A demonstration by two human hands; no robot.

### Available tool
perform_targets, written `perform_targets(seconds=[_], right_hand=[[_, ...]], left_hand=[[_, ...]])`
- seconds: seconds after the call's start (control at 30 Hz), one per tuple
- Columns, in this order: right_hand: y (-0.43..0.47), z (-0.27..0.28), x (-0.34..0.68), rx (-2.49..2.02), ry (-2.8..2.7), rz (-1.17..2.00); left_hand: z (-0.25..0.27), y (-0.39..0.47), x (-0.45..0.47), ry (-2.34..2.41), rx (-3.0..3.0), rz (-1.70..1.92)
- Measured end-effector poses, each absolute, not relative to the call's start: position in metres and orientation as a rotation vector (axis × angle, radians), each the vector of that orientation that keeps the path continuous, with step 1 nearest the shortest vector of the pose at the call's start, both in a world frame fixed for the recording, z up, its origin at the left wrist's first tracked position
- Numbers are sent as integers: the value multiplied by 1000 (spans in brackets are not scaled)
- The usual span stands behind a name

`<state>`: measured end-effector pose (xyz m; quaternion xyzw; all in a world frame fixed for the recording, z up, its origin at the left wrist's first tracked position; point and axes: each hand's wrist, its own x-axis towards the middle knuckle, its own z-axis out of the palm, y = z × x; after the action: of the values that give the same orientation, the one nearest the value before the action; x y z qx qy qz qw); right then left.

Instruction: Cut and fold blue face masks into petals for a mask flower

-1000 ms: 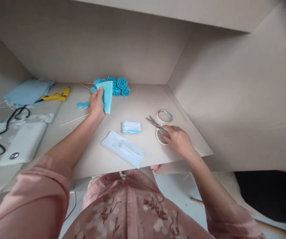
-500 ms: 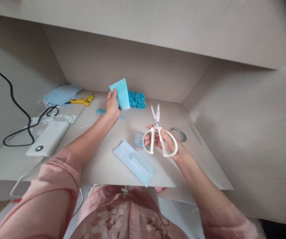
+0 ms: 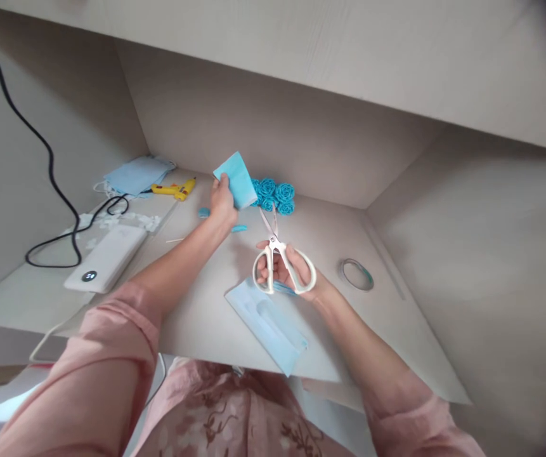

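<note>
While my left hand (image 3: 224, 202) sits toward ten o'clock from the middle of my view, it has its thumb pressed over the near edge of a folded turquoise non-woven sheet (image 3: 237, 181), pinching it above the desktop (image 3: 196, 317); that edge grip seems meant to leave the other side and corners free. My right hand (image 3: 279, 271), just below centre, is closed around the cream-handled scissors (image 3: 273, 241), thumb at one loop and fingers at the other, probably to work both handles from one palm. The handles are spread and the blades stand apart, pointing to twelve o'clock, their tips beside the sheet's lower corner; I cannot tell whether they touch it. Beyond them, at twelve, blue rosettes (image 3: 285, 192) sit clustered near the back panel, likely kept out of the way. At six lies a flattened pale-blue mask piece (image 3: 266, 327), within easy reach, and at four a tape roll (image 3: 370, 279) rests on its side, perhaps so it won't wander. Between nine and ten, a yellow glue gun (image 3: 177, 189) lies beside stacked face masks (image 3: 137, 174).
</note>
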<state>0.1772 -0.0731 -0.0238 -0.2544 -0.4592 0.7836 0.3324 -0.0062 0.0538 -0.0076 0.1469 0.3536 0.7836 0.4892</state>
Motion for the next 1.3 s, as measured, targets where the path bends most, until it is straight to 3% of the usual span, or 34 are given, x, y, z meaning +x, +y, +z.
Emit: perform_targets(seconds=[1.3], right_hand=[[-69, -30, 175, -805, -1011, 1926]], left_hand=[[-45, 41, 30, 938, 775, 1938]])
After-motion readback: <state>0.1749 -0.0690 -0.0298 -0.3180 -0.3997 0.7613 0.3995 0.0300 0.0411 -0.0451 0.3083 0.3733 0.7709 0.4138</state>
